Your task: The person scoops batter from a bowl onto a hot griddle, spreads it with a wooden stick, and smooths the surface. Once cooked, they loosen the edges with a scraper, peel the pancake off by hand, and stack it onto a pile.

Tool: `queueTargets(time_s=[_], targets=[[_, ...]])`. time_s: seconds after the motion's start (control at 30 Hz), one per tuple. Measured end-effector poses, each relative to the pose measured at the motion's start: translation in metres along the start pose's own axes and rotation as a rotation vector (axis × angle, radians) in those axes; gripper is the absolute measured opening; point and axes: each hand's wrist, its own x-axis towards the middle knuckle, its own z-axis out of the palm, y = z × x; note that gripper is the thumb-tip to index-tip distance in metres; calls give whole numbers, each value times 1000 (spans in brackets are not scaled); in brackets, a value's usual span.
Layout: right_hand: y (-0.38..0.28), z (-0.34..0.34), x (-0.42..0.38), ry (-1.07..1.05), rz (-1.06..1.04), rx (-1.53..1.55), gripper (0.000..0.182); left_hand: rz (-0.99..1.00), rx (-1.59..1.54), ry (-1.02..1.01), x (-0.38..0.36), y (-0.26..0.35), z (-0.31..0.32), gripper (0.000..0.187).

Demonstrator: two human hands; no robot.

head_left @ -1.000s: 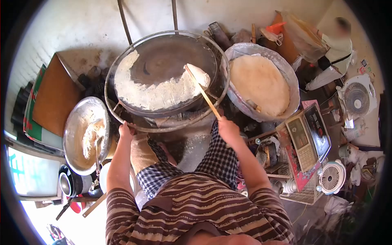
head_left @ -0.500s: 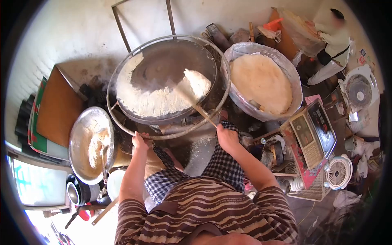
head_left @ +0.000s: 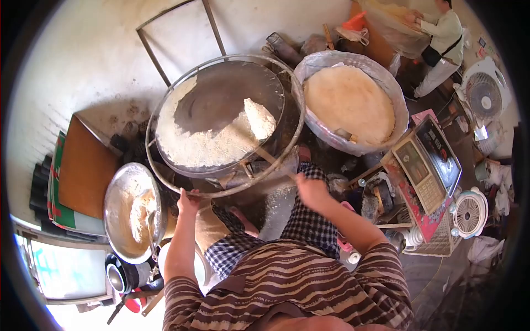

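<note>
A round dark griddle (head_left: pixel 221 99) lies inside a metal ring frame (head_left: pixel 221 194). Pale batter (head_left: pixel 201 150) coats its near and left parts, while the far middle is bare. A thick lump of batter (head_left: pixel 259 119) sits toward the right side. My right hand (head_left: pixel 312 192) is closed round the handle of a wooden spreader (head_left: pixel 267 156), whose blurred head reaches onto the batter beside the lump. At the ring's near-left edge, my left hand (head_left: pixel 189 202) grips the metal, its fingers partly hidden.
A plastic-lined basin (head_left: pixel 400 118) holds a stack of flat pancakes (head_left: pixel 349 105). Left stands a metal bowl (head_left: pixel 113 220) with batter and a ladle. To the right are a scale (head_left: pixel 419 176), an induction cooker (head_left: pixel 439 151) and fans (head_left: pixel 469 215). Another person (head_left: pixel 444 44) stands at the back right.
The view has shifted slightly. My right hand and the spreader have swung a little, with the hand now blurred. The batter lump looks narrower. The other person's hands have come into view.
</note>
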Motion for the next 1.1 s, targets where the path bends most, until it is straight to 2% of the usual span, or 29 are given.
queueTargets(time_s=[0.03, 0.1, 0.23, 0.3, 0.33, 0.37, 0.43, 0.5, 0.53, 0.63, 0.7, 0.77, 0.83, 0.9, 0.93, 1.03, 1.1], targets=[[21, -7, 5, 37, 91, -51, 12, -86, -8, -88, -14, -7, 4, 39], [43, -23, 16, 107, 67, -86, 12, -47, 60, -101, -33, -31, 14, 39], [0, -21, 50, 109, 106, 110, 14, 70, 40, -50, -25, -61, 21, 36], [-19, 8, 45, 167, 36, 96, 14, 134, -68, 33, -8, -59, 19, 31], [-22, 6, 34, 110, -42, 85, 12, 134, -50, 36, -4, -53, 16, 30], [-16, 10, 22, 105, -192, -7, 9, 137, -32, 41, -12, -46, 19, 29], [5, 5, 0, 142, -238, -109, 13, 176, 54, 40, -18, -33, 20, 25], [36, -10, 2, 130, 39, -214, 12, 195, 123, 16, -11, -16, 11, 24], [48, -18, 7, 172, 31, -208, 8, 212, 150, 3, -5, -8, 6, 23], [18, -38, 35, 2, 71, 106, 12, 115, 66, 12, 31, 18, -11, 24], [-12, -26, 50, 75, 94, 145, 16, 145, 6, 86, 29, 22, -5, 26], [-32, -7, 43, 46, 5, 157, 14, 173, -117, 174, 21, 12, 7, 27], [-23, 8, 24, 96, -250, -55, 12, 142, -101, 90, 12, 0, 3, 34], [5, 11, 21, 58, -33, -167, 11, 107, -112, -22, 5, -12, -1, 36], [16, -15, 21, 71, 58, -130, 11, 82, -19, -32, -1, -16, 1, 35], [23, -29, 38, 55, 51, 40, 20, -1, 269, -64, -30, -25, 9, 31], [-3, -21, 50, 114, 118, 88, 23, 89, 151, 10, -26, -35, 19, 31]])
